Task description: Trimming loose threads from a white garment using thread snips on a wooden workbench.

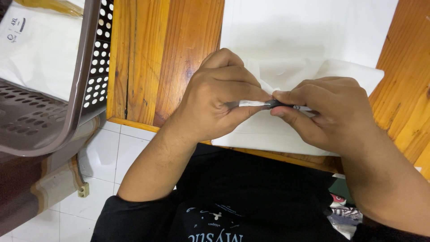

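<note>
My left hand (219, 96) and my right hand (324, 112) meet over a white sheet (309, 31) lying on a wooden table (165, 58). Together they pinch a thin marker pen (268, 104) held level between them. The left fingers grip its white end; the right thumb and fingers close on the dark part. Most of the pen is hidden inside both fists. A folded flap of the white sheet lies just behind the hands.
A brown perforated plastic basket (87, 67) stands at the left, holding a white bagged item (40, 49). White floor tiles (103, 166) show below the table's near edge. My black shirt (251, 201) fills the bottom.
</note>
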